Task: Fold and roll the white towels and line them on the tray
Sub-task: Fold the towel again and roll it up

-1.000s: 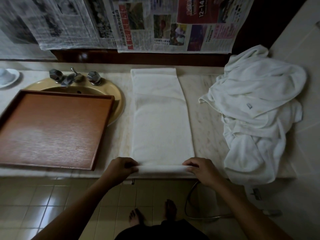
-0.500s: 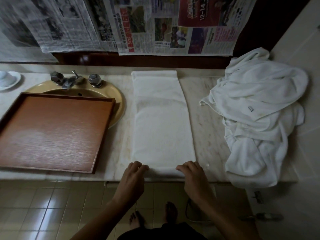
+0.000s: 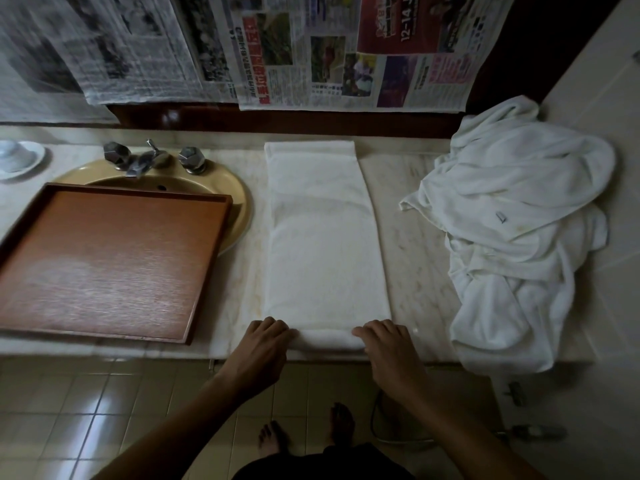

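Down at 6 o'clock your bare feet (image 3: 273, 441) stand on the tiled floor (image 3: 86, 410). Just beyond them, at the near edge of the desk (image 3: 408, 237), your left hand (image 3: 263, 344) and right hand (image 3: 384, 344) sit apart. Each has its fingers curled over one end of the short roll formed at the near end of the folded towel (image 3: 325, 244). The rest of that towel lies flat as a long strip running straight toward 12 o'clock, its far end near the back of the desk.

At 9 o'clock the wooden tray (image 3: 207, 271) rests partly over the yellow sink (image 3: 239, 206), just beside the strip and holding nothing. At 3 o'clock a loose pile of towels (image 3: 519, 220) is heaped on the desk, one corner hanging over the near edge.

Farther back, at 10 o'clock, the metal taps (image 3: 138, 161) stand behind the tray, with a white dish (image 3: 17, 161) off to their left. Newspaper sheets (image 3: 311, 53) hang across the wall at 12 o'clock.
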### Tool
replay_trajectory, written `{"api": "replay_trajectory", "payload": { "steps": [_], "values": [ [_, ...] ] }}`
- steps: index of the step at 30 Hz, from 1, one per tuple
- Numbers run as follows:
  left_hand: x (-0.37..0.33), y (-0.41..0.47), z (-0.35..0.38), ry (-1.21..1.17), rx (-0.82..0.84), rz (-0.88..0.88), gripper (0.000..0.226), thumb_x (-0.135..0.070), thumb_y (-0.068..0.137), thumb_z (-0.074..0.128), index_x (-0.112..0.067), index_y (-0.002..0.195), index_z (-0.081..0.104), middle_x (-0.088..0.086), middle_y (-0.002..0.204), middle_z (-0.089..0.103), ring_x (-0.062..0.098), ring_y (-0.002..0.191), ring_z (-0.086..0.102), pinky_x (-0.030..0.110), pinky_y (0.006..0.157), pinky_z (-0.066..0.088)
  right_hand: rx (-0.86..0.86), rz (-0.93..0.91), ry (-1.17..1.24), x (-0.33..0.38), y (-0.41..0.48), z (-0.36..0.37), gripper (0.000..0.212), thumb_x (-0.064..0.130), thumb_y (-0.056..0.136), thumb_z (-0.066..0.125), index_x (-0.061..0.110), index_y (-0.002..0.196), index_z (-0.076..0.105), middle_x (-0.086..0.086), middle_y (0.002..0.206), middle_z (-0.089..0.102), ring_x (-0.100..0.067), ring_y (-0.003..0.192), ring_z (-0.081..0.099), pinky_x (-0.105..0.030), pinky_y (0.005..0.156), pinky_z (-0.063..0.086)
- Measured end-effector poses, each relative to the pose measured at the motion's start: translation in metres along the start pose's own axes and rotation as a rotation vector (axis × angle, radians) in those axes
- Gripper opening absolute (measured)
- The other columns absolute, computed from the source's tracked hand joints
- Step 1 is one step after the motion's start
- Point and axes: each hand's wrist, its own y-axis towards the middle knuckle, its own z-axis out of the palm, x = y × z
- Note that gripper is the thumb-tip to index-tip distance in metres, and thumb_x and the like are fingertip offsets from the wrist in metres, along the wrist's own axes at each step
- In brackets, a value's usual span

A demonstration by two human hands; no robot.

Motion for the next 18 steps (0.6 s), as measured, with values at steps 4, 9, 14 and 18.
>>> {"api": "replay_trajectory", "payload": {
  "steps": [4, 9, 14, 18],
  "values": [
    [0.002, 0.003, -0.016, -0.205, 0.050, -0.080, 0.023, -0.027, 0.096, 0.058, -0.031, 0.118, 0.061, -0.014, 0.102, 0.066, 0.005, 0.087, 0.056, 0.025, 0.077, 0.043, 0.050, 0.003, 0.055, 0.000, 0.004, -0.016, 0.054, 0.002, 0.087, 0.064, 0.030, 0.132, 0.054, 0.009, 0.122, 0.061, -0.016, 0.111, 0.054, -0.033, 0.093, 0.038],
    [0.011, 0.020, -0.022, -0.378, 0.081, -0.259, 0.009, -0.026, 0.096, 0.064, -0.031, 0.099, 0.072, -0.013, 0.097, 0.060, 0.002, 0.080, 0.059, 0.014, 0.067, 0.043, 0.058, 0.000, 0.106, -0.005, 0.012, -0.022, 0.055, -0.002, 0.087, 0.063, 0.031, 0.130, 0.059, 0.011, 0.126, 0.059, -0.017, 0.114, 0.052, -0.031, 0.091, 0.039],
    [0.013, 0.028, -0.015, -0.397, 0.037, -0.419, 0.011, -0.024, 0.095, 0.069, -0.025, 0.103, 0.077, -0.009, 0.097, 0.056, 0.003, 0.084, 0.056, 0.008, 0.065, 0.038, -0.020, 0.033, 0.053, -0.004, 0.016, -0.009, 0.063, -0.006, 0.067, 0.065, 0.024, 0.122, 0.069, 0.005, 0.116, 0.063, -0.023, 0.105, 0.055, -0.038, 0.082, 0.049],
    [0.007, 0.025, -0.010, -0.221, -0.027, -0.421, 0.018, -0.031, 0.096, 0.060, -0.028, 0.107, 0.073, -0.006, 0.102, 0.061, 0.017, 0.096, 0.057, 0.022, 0.072, 0.039, -0.068, 0.066, 0.058, 0.002, 0.020, -0.006, 0.060, -0.008, 0.065, 0.070, 0.022, 0.116, 0.072, 0.004, 0.112, 0.064, -0.023, 0.102, 0.056, -0.037, 0.081, 0.049]
  ]
}}
